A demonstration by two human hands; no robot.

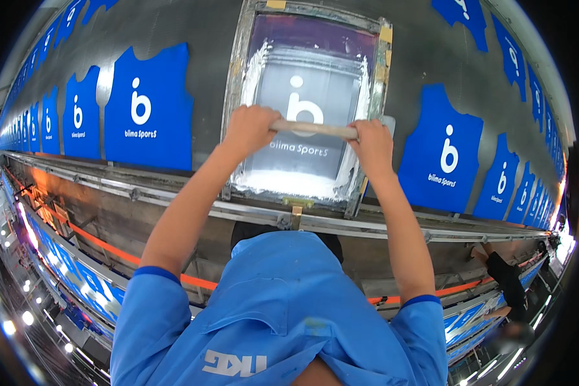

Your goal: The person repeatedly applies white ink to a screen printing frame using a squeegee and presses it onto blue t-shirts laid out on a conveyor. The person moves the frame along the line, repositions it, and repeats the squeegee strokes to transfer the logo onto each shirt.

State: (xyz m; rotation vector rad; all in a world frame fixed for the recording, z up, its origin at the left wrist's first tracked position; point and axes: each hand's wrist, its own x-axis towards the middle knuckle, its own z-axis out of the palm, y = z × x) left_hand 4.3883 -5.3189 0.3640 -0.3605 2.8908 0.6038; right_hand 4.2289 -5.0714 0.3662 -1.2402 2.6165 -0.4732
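The left hand (252,130) has its fingers curled closed around the left end of a pale, straight, rod-shaped bar (314,128), and the right hand (372,141) grips the bar's right end in the same way, fingers wrapped over it. The bar lies crosswise above the middle of a rectangular metal-edged screen frame (241,64) with yellowish tape at its far corners. The frame sits by the near edge of a long dark grey worktop (210,71), just beside the silver metal rail (424,233) that runs along that edge. Inside the frame, thick white paste (289,183) forms a band at the near side and ragged streaks up both sides; a white rounded emblem shows under the bar. Flat bright-blue fabric panels (167,109) with white emblems lie in rows along the worktop's near edge, left and right of the frame, with more toward its far edge. A person in dark clothing (508,283) is well apart, beyond the near edge at right
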